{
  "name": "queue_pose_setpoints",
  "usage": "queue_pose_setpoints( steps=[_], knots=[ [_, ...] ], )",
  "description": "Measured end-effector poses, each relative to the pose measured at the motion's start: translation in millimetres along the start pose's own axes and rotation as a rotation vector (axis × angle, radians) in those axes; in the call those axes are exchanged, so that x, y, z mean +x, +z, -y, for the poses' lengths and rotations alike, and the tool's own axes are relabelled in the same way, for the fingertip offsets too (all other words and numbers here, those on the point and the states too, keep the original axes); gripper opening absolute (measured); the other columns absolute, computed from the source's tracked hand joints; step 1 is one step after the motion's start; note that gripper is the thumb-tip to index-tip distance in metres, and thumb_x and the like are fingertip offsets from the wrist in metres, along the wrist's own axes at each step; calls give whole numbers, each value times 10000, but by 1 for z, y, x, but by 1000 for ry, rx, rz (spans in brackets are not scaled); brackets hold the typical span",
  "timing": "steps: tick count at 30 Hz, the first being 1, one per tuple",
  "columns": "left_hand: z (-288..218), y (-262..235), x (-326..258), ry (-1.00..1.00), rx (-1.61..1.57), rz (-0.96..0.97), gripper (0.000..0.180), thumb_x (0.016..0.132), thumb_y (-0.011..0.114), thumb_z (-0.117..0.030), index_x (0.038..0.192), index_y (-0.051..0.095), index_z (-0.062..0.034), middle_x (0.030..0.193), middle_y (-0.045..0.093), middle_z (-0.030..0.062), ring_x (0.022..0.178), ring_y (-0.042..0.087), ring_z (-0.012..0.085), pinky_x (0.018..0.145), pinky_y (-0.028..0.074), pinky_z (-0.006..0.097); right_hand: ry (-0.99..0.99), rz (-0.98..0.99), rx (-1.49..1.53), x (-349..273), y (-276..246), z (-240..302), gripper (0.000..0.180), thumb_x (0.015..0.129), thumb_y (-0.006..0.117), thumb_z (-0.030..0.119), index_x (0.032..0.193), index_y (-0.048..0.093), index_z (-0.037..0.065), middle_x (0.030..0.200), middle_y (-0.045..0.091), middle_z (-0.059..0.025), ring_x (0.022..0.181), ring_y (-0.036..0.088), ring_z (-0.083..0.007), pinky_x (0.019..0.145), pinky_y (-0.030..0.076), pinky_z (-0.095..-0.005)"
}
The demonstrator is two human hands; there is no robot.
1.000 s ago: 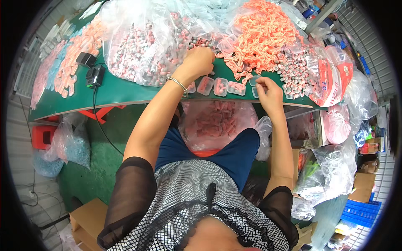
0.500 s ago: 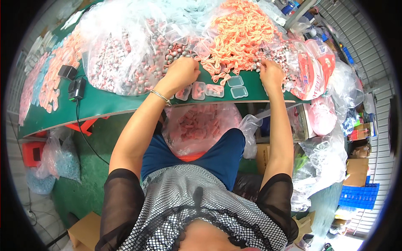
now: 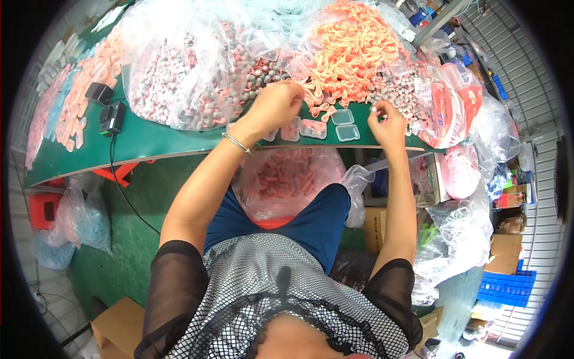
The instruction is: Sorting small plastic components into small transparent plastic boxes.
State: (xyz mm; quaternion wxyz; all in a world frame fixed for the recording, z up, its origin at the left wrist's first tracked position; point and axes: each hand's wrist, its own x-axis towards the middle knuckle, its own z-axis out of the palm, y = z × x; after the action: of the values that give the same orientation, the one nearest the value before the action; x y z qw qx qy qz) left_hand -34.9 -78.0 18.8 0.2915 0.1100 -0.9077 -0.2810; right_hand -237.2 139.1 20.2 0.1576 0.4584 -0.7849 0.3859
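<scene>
My left hand [image 3: 277, 106] is over the near edge of the orange cord pile, its fingers drawn together; what they hold, if anything, is hidden. On the right, my right hand [image 3: 388, 127] is pinched beside the heap of small grey-and-pink pieces [image 3: 397, 90]; a tiny pale spot shows at its fingertips, too small to name. Between the hands lies the heap of bundled orange cords [image 3: 353, 51]. Small clear plastic cases sit below it: a case with orange cord inside [image 3: 314, 128], another filled case [image 3: 290, 129], and an open case [image 3: 347, 132] with its lid [image 3: 342, 116] laid back.
A large clear bag of grey-and-pink balls [image 3: 173, 90] covers the table's left middle. Rows of filled cases [image 3: 89, 90] lie farther left, near a black plug adapter [image 3: 112, 118] with a cable. A red-and-white bag [image 3: 451, 105] stands right. Below the green table edge hangs an open bag [image 3: 284, 179] of filled cases.
My left hand has shifted right, toward the cords and cases. My right hand has drawn back slightly from the grey-and-pink heap, fingertips now pinched and turned up. The whole view has shifted a little.
</scene>
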Motion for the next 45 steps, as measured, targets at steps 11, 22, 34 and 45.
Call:
queue_pose_setpoints(
  steps=[11,22,34,45],
  knots=[
    [-74,71,1,192,114,131,76,764,654,-111,797,660,-42,771,642,147,787,652,359,695,524,474,50,398,-147,-27,-9,43,152,752,671,120,864,685,16,781,668,-165,754,664,-330,699,530,-424],
    [-79,84,14,36,43,127,118,758,644,-158,791,689,-55,791,678,169,789,668,359,703,523,479,-56,366,-296,-26,-2,34,115,763,695,120,852,695,46,819,657,-138,825,634,-321,746,512,-436],
    [-80,97,13,-7,110,178,163,773,676,-185,870,697,-56,883,662,180,840,660,362,719,525,482,36,401,-49,-26,-9,11,143,754,732,91,890,715,49,808,623,-123,769,633,-274,696,514,-375],
    [-82,93,-14,86,251,-1,256,667,787,-247,870,699,-118,913,610,77,942,602,277,848,415,447,120,332,59,-35,-8,16,136,765,733,69,893,705,34,813,618,-109,723,645,-218,673,530,-328]
  ],
)
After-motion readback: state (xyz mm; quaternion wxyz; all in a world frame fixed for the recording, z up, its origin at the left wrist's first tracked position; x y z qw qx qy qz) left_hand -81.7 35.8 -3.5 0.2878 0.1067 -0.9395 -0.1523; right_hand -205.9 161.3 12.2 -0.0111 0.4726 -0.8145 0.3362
